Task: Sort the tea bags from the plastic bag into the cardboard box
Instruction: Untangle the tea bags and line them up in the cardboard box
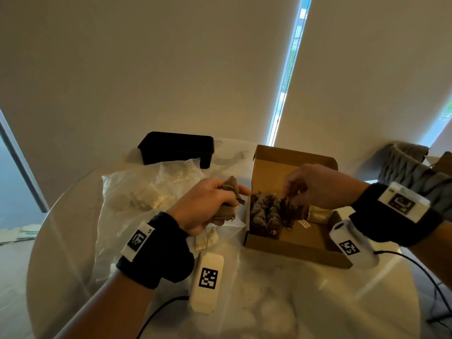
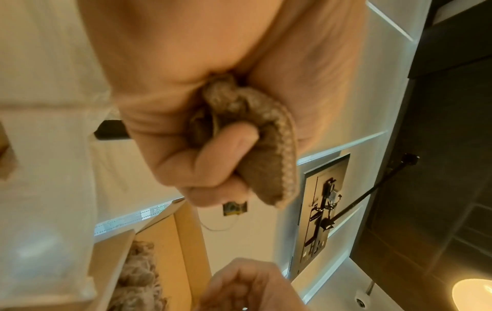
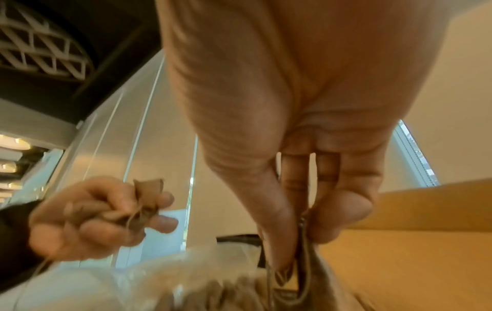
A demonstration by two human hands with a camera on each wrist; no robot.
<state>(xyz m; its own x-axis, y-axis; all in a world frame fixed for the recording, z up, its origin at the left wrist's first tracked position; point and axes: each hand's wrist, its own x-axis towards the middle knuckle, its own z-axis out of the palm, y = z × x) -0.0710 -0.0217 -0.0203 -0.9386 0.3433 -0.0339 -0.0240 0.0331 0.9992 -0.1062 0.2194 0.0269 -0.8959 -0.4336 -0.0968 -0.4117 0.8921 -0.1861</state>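
My left hand [image 1: 208, 206] grips a bunch of brown tea bags [image 1: 231, 185] just left of the open cardboard box [image 1: 293, 243]; the same bunch [image 2: 255, 147] fills the fist [image 2: 186, 130] in the left wrist view. My right hand [image 1: 318, 187] is over the box and pinches a brown tea bag [image 3: 301, 271] between thumb and finger, at the top of a packed row of tea bags [image 1: 266, 214]. The clear plastic bag [image 1: 146, 192] lies to the left, with pale tea bags [image 1: 146, 199] inside.
A black tub [image 1: 176, 149] stands behind the plastic bag. A pale sachet [image 1: 318, 215] lies in the box's right part. The round white table [image 1: 281, 309] carries all this; a grey chair [image 1: 406, 165] is at the right. Cables trail from both wrist cameras.
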